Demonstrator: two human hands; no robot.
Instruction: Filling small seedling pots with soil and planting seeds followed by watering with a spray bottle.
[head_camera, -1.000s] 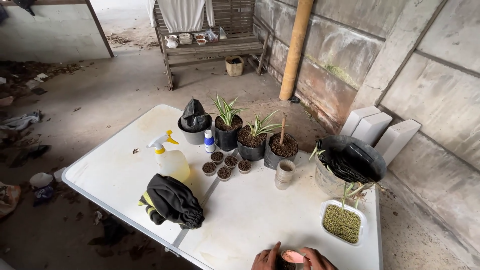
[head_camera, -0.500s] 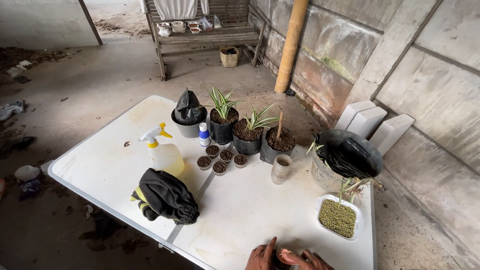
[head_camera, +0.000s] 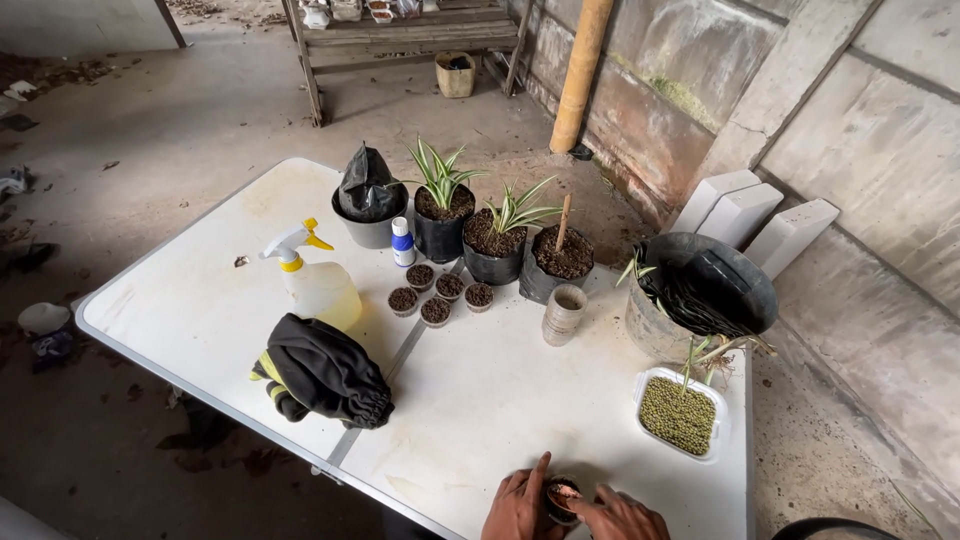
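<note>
Small dark round pot (head_camera: 561, 497) holding brownish soil sits at the near edge of the white folding table (head_camera: 200, 300), at 6 o'clock in the view. Left hand (head_camera: 518, 505) cups its left side, index finger extended upward; right hand (head_camera: 620, 517) touches its right side, fingers curled toward the rim.

At 2 o'clock from it: white rectangular tray of green seeds (head_camera: 681, 414). Beyond, a grey bucket lined with black plastic (head_camera: 700, 295).

At 12 o'clock: stack of small beige cups (head_camera: 563, 314), five little soil-filled pots (head_camera: 440, 293), three black grow bags of soil (head_camera: 497, 245), two with striped green plants.

At 10 o'clock: bundled black garment (head_camera: 325, 371), yellow-topped spray bottle (head_camera: 315, 280).

Floor is bare concrete; a wooden bench (head_camera: 410, 40) stands far back.
</note>
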